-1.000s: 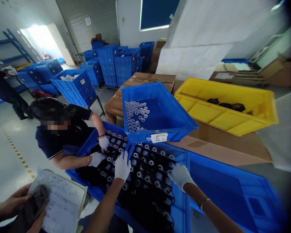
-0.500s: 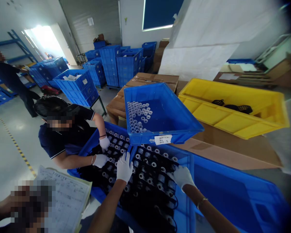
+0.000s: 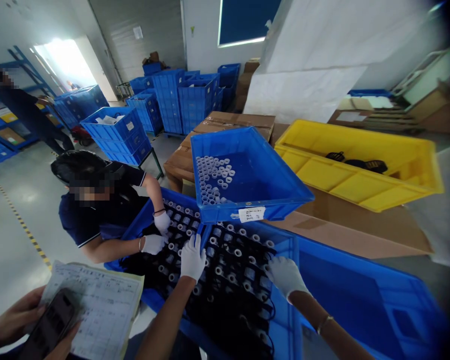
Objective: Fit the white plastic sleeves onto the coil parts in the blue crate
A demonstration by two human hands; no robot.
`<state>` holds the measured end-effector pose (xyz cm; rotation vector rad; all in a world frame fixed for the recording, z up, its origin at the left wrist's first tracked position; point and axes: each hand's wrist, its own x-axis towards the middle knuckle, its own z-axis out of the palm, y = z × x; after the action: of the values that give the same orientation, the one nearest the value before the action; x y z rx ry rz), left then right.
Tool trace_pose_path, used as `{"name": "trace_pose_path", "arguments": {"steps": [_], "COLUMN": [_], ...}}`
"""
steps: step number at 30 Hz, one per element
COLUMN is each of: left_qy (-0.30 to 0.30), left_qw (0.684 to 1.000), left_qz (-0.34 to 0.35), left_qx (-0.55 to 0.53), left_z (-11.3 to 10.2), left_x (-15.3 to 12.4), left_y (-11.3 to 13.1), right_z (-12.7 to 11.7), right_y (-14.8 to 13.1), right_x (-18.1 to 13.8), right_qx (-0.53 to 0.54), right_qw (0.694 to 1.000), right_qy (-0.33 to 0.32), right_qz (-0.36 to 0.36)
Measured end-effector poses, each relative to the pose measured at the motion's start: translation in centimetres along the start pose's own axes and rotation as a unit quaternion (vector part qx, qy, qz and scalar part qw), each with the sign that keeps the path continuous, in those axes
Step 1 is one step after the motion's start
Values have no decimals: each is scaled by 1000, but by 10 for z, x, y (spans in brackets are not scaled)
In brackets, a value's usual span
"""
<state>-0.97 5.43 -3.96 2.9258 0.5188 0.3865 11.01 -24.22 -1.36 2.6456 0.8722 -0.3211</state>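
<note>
At left, a co-worker's gloved hands (image 3: 158, 235) are working in the neighbouring crate (image 3: 138, 218). Next, the person's left hand (image 3: 192, 258) is resting at the blue rim (image 3: 205, 234) between the crates, its fingers stretching out, slightly apart. Further right, black parts with white rings (image 3: 231, 279) are lying in slanting rows inside the blue crate (image 3: 286, 322). They are probably light, soft in the black portion, stiff at the rings; a ring is seeming the safest hold. Many ring openings are facing upward; the rows are running from far left to near right, but one part's long axis I cannot tell. At the crate's right side, the right hand (image 3: 287, 276) is meeting the parts' edge; whether its fingers are clamping anything, I cannot tell.
</note>
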Motion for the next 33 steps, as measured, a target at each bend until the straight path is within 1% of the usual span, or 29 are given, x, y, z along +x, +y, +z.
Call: {"name": "trace_pose_path", "arguments": {"steps": [2,6,9,11,16,20,23,28,33], "left_qy": [0,-5,-10,-10,-13,-17,-17,-4,28], "left_qw": [1000,1000,1000,1000,1000,1000,1000,1000,1000], "left_qz": [0,-2,-6,-8,-8,-12,-11,-10,-6], "left_qx": [4,-5,-9,-12,-16,-13,-2,1,8], "left_z": [0,-1,-3,-4,-3,-2,0,3,-1], "left_x": [0,-1,-1,-1,0,0,0,-1,-2], "left_y": [0,0,0,0,0,0,1,0,0], "right_z": [0,0,-1,-2,-3,5,12,14,1], "right_y": [-1,-1,-2,-3,-7,-8,-8,-10,-12], "right_x": [1,2,0,0,3,10,17,19,14], "right_qx": [1,0,-8,-11,-3,-2,11,33,43], "right_qw": [1000,999,999,999,1000,1000,1000,999,999], "right_qy": [10,-27,-37,-33,0,-6,-1,-11,-7], "right_qz": [1,-19,-25,-27,9,-17,-5,22,21]}}
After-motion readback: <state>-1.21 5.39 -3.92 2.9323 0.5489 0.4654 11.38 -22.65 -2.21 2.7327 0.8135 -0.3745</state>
